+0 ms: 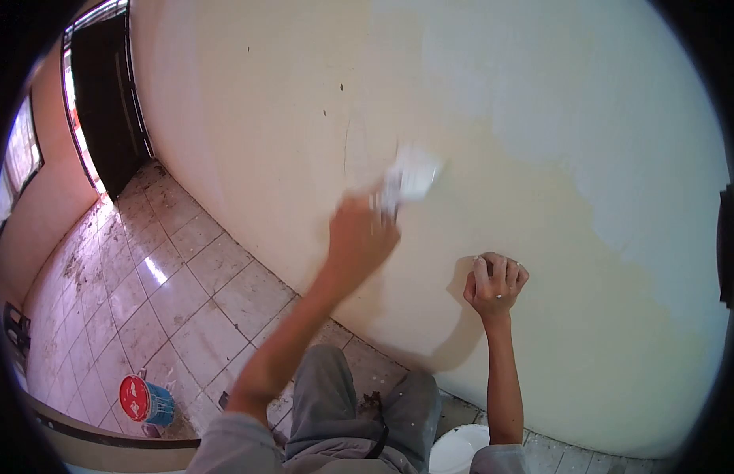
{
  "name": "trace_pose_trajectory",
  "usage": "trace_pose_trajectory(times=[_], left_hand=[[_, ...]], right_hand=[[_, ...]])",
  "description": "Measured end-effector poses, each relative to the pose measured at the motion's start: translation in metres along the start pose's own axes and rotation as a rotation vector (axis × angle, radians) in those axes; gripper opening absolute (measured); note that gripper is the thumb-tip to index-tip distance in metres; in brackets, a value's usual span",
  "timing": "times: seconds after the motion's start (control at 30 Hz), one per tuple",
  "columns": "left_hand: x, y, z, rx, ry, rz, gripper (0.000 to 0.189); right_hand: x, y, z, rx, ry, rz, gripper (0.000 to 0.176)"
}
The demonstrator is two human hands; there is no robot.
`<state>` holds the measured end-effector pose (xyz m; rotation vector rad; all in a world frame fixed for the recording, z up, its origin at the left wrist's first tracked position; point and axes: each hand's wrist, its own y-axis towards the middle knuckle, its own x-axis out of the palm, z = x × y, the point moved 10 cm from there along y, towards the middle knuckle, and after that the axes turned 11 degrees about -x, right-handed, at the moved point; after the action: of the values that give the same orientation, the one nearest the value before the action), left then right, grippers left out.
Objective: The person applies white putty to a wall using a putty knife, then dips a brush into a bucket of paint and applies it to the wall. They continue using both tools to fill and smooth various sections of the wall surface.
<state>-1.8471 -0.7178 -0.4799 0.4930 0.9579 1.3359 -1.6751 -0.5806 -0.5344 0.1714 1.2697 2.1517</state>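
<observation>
My left hand [359, 237] is raised against the cream wall [248, 103] and grips a paintbrush [410, 178], whose white-laden bristles are blurred and pressed on the wall. My right hand [496, 283] rests on the wall lower down to the right, fingers curled, holding nothing that I can see. A paler, freshly coated patch [588, 103] covers the wall's upper right. I am crouched, my grey trousered knees [359, 403] close to the wall's base.
A white bucket [458, 450] stands by my right knee. A blue can with a red lid [146, 399] lies on the tiled floor [161, 292] at the lower left. A dark doorway [106, 87] opens at the far left.
</observation>
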Motion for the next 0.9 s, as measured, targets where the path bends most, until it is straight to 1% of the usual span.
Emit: trace_pose_trajectory(times=[0.03,0.07,0.13,0.2,0.23,0.33,0.4,0.47,0.53,0.6,0.67,0.73,0.8,0.9], left_hand=[[0.026,-0.035,-0.028,-0.089,0.033,-0.177,0.040],[0.037,-0.065,-0.043,-0.347,0.068,-0.466,0.022],[0.055,-0.128,-0.078,-0.413,0.149,-0.574,0.027],[0.071,-0.177,-0.117,-0.451,0.187,-0.657,0.022],[0.077,-0.186,-0.126,-0.464,0.205,-0.693,0.020],[0.069,-0.156,-0.116,-0.519,0.185,-0.606,0.020],[0.042,-0.109,-0.087,-0.484,0.252,-0.416,0.021],[0.034,-0.075,-0.086,-0.440,0.171,-0.328,0.023],[0.003,-0.025,-0.049,-0.534,0.135,-0.352,0.025],[-0.021,0.016,-0.014,-0.349,0.000,-0.226,0.023],[-0.047,0.044,0.018,-0.141,-0.018,-0.050,0.022],[-0.066,0.063,0.040,-0.007,-0.074,0.051,0.021],[-0.072,0.073,0.050,0.046,-0.169,0.067,0.020],[-0.042,0.053,0.032,0.205,-0.061,0.205,0.020]], right_hand=[[-0.001,0.000,0.000,0.007,-0.002,-0.003,0.008],[-0.002,0.002,0.000,0.005,-0.002,0.001,0.008],[-0.004,0.003,-0.001,-0.009,0.004,0.000,0.008],[-0.005,0.003,-0.002,-0.006,0.021,0.002,0.008],[-0.005,0.004,-0.001,-0.005,0.025,0.010,0.007],[-0.002,0.000,-0.001,0.001,0.021,0.007,0.007],[-0.002,0.001,-0.001,-0.005,0.011,0.016,0.007],[-0.003,0.001,-0.001,-0.012,0.010,0.015,0.007],[-0.004,0.002,-0.001,-0.010,0.010,0.013,0.007],[-0.004,0.002,-0.002,-0.013,0.004,0.016,0.006],[-0.004,0.001,-0.001,-0.015,0.001,0.017,0.006],[-0.002,0.001,-0.001,-0.010,0.003,0.017,0.006],[-0.002,0.003,-0.002,-0.013,-0.005,0.017,0.006],[-0.003,0.003,-0.003,-0.016,-0.010,0.017,0.006]])
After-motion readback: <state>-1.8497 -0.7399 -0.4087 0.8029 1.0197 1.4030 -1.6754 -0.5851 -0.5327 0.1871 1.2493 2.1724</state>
